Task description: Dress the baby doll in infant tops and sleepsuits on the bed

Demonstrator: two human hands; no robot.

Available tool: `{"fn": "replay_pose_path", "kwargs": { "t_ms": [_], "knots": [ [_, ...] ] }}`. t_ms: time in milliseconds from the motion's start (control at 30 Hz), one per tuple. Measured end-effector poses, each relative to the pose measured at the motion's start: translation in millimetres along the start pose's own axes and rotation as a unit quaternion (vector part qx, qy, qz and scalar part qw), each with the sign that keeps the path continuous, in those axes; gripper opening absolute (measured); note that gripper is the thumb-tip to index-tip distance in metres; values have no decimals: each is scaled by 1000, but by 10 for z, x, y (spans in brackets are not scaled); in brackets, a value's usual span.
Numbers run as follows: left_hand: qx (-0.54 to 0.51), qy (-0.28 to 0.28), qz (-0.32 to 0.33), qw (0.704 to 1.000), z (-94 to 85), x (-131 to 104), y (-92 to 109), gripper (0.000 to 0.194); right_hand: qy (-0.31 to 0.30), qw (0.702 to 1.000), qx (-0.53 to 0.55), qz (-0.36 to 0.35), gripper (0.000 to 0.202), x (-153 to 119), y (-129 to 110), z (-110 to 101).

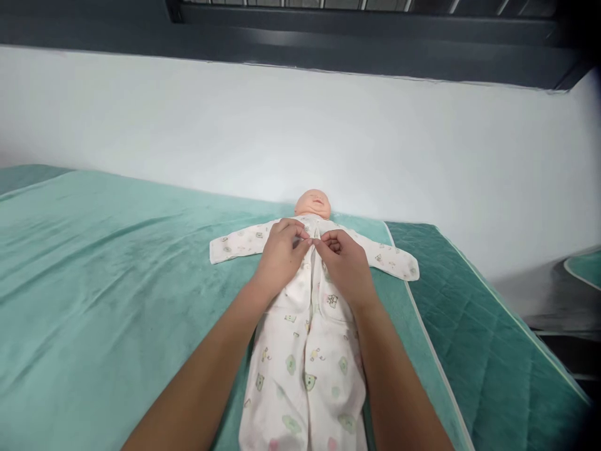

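A baby doll (313, 203) lies on its back, its head toward the wall. It wears a white baby romper (305, 369) with small animal prints, sleeves spread out to both sides and a front opening down the middle. At the chest, my left hand (284, 254) pinches the left edge of that opening near the neck. My right hand (345, 263) pinches the other edge, and the fingertips of both hands nearly meet. Whatever fastener may be between the fingertips is too small to make out. The doll's hands and legs do not show.
A light green sheet (117, 300) with wrinkles covers the bed under the doll. To the right a darker green quilted mattress cover (469, 338) shows. Behind stands a white wall (235, 131), and a dark metal frame (352, 44) crosses above.
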State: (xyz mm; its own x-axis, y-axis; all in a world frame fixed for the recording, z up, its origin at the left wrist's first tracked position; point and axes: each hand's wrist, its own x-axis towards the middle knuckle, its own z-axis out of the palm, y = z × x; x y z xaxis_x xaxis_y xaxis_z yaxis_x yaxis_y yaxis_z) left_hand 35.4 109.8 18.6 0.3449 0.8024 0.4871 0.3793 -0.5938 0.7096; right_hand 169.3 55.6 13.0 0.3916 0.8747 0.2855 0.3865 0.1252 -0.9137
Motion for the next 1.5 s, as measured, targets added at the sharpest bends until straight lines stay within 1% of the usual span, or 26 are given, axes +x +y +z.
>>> {"fn": "replay_pose_path", "kwargs": {
  "t_ms": [67,200,333,400,533,867,1000,1167,1400,1500],
  "knots": [
    [18,-5,4,1000,-8,22,54,9,-6,1000,21,5,20,3,2,-5],
    [10,-12,-19,1000,13,42,118,9,5,997,73,17,19,27,50,-17],
    [0,-10,-6,1000,49,15,72,7,-5,989,143,27,16,62,138,-44],
    [-7,-5,-2,1000,60,-2,33,10,-15,987,160,33,17,69,164,-56],
    [-18,3,2,1000,72,-19,-13,14,-24,987,154,39,20,57,162,-67],
    [-48,23,-20,998,83,-32,-16,4,-9,991,124,51,23,28,77,-57],
    [-65,25,-19,997,74,-34,-23,5,-8,993,109,49,23,18,75,-61],
    [-86,24,-9,996,63,-26,-41,7,-30,994,99,33,25,16,71,-67],
    [-108,19,-24,994,61,-21,-25,11,-48,997,65,19,27,27,72,-41],
    [-117,8,-30,993,55,-23,-8,13,-54,997,50,15,27,33,75,-35]
  ]
}}
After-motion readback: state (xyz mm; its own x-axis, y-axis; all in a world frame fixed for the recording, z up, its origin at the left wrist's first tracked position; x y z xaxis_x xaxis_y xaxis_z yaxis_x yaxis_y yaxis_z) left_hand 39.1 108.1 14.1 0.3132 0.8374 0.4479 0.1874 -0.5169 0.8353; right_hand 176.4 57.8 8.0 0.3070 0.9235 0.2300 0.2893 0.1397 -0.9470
